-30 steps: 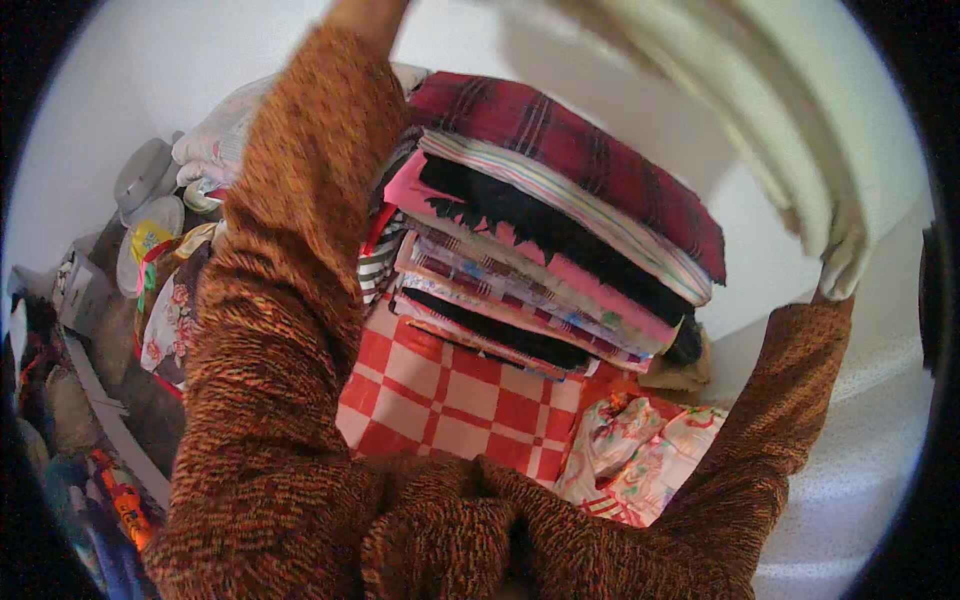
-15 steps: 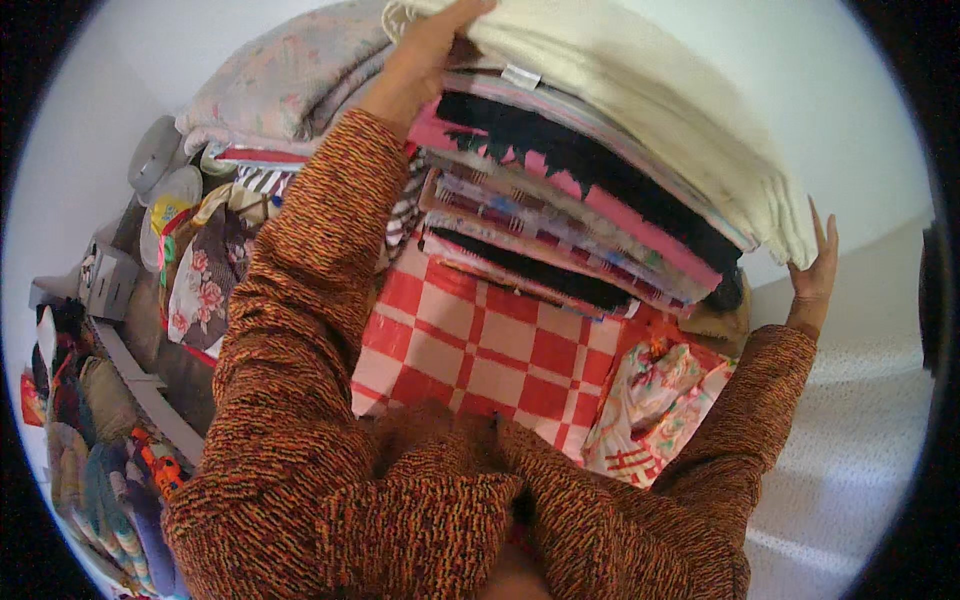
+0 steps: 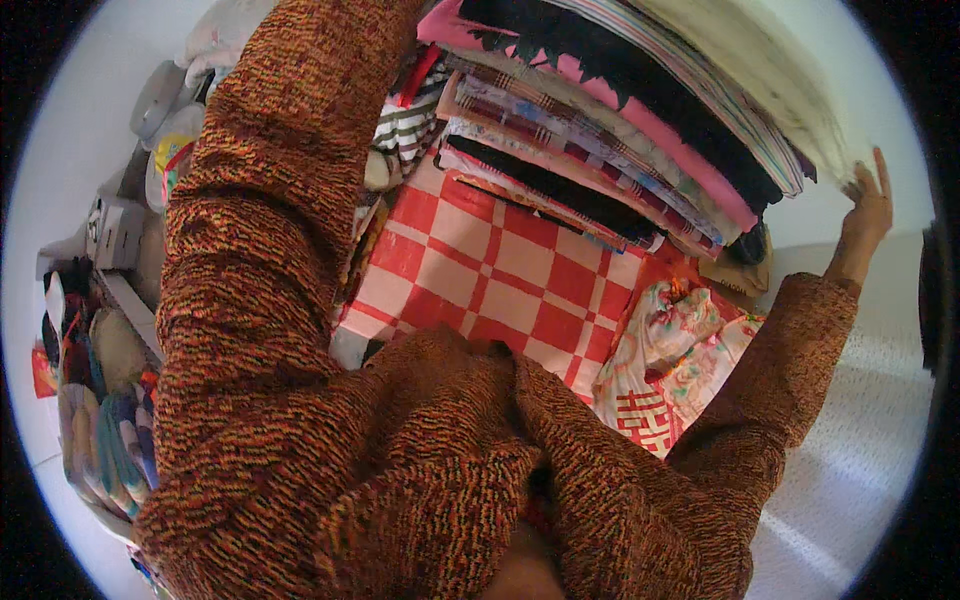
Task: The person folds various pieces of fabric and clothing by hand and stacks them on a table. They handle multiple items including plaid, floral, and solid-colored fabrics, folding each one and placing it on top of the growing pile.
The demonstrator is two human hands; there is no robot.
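A folded cream blanket (image 3: 735,65), blurred along its edge, lies at the top of a tall stack of folded cloths. My right hand (image 3: 868,212) is at its right corner, the thumb side against the fabric and a couple of fingers stretched upward. My left arm (image 3: 290,170) reaches up past the top edge, so the left hand is hidden. Below the blanket come a striped cloth (image 3: 700,85), a black cloth (image 3: 640,75), a pink cloth (image 3: 675,140) and several patterned folded cloths (image 3: 590,150).
A red and pink checked sheet (image 3: 490,265) spreads before the stack. Right of it lies a crumpled floral cloth (image 3: 670,350). A white wall (image 3: 860,80) rises behind the right hand. At the left are a small white box (image 3: 120,232) and a pile of folded textiles (image 3: 110,430).
Both arms have reached farther up and the left hand has left the view. The cream blanket has shifted up and right with the right hand, showing more of the striped cloth.
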